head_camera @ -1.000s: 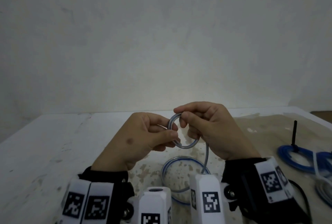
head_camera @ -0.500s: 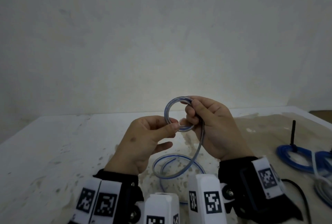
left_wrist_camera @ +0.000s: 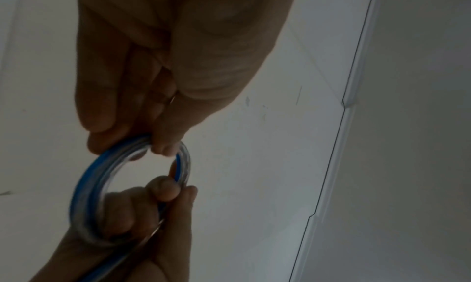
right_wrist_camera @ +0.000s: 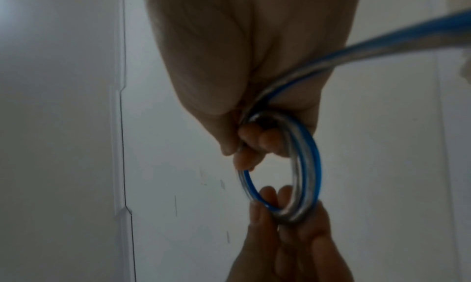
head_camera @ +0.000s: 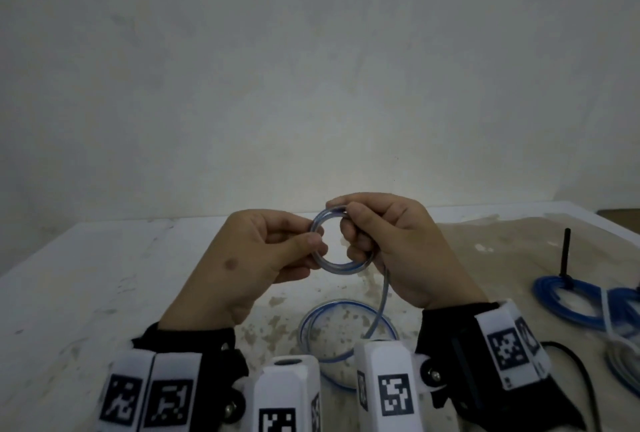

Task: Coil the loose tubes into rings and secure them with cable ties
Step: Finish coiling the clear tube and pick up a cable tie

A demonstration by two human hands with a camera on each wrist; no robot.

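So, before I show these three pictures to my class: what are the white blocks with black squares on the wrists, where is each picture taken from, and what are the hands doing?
No machine here: a person works with bare hands. The white blocks are wrist-worn cameras with printed marker squares. The wide picture comes from a camera on the head, looking down at a white table. The other two look along each hand from the wrists.

The left hand and right hand both pinch a small ring wound from clear tube with a blue stripe. The rest of that tube hangs down to loose loops on the table. At the right lie blue coils, one with a black tie standing up.
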